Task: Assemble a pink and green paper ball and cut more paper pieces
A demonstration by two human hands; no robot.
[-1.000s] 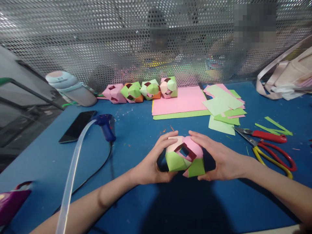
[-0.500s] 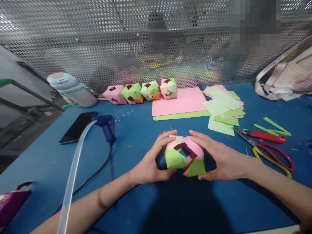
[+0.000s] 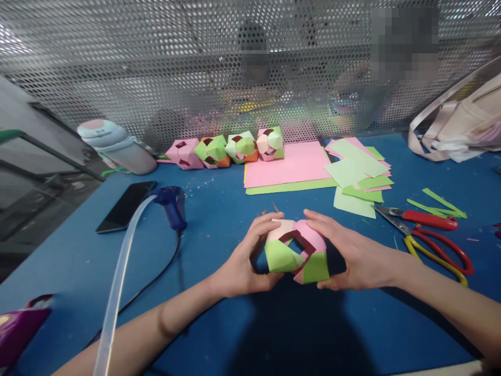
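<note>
Between my two hands is a folded paper ball (image 3: 284, 254) in green, pink and cream, with a diamond-shaped opening facing me. My left hand (image 3: 250, 256) grips its left side, fingers on top and thumb low. On the right side, my right hand (image 3: 348, 256) holds it the same way, fingertips on the pink top and thumb at the bottom edge. Several similar paper balls stand in a row at the back: a pink one (image 3: 185, 154), two with green and orange (image 3: 213, 151), and a cream-and-green one (image 3: 271, 143).
A blue glue gun (image 3: 171, 205) with a long clear glue stick (image 3: 124, 261) lies left, beside a phone (image 3: 126, 206) and a bottle (image 3: 117, 146). Pink sheets (image 3: 287, 164), paper pieces (image 3: 354, 167), red-and-yellow-handled scissors (image 3: 434, 250) and a red-handled tool (image 3: 428, 219) lie right. A perforated metal panel (image 3: 176, 68) stands behind.
Almost nothing differs. The view has shifted very slightly, while both hands keep the same hold on the paper ball.
</note>
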